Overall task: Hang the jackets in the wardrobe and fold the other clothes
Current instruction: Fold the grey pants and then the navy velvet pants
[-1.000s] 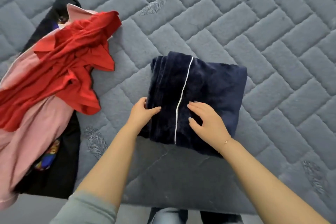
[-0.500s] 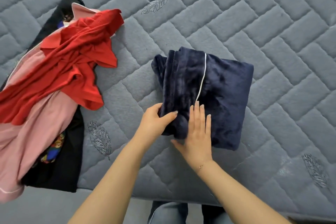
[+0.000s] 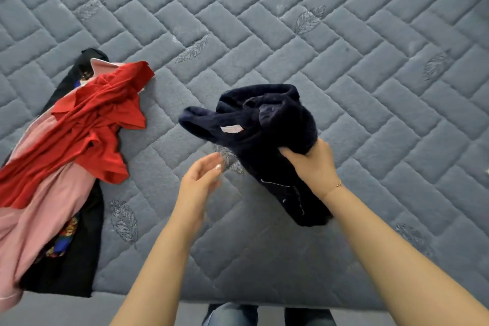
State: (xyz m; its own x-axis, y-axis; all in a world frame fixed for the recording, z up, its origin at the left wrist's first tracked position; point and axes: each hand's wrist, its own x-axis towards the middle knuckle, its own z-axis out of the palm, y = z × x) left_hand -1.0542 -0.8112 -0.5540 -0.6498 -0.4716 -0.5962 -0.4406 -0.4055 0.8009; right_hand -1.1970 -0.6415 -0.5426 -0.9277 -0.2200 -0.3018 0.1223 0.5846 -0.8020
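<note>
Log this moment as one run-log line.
right hand: grips navy garment, bunched, lifted | left hand: open, holding nothing | clothes pile: left on quilted bed

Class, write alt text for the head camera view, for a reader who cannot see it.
A person's right hand grips a bunched navy fleece garment above a grey quilted mattress, while the left hand hovers open beside it. To the left lies a pile of clothes, with a red garment on top of pink and black ones.
</note>
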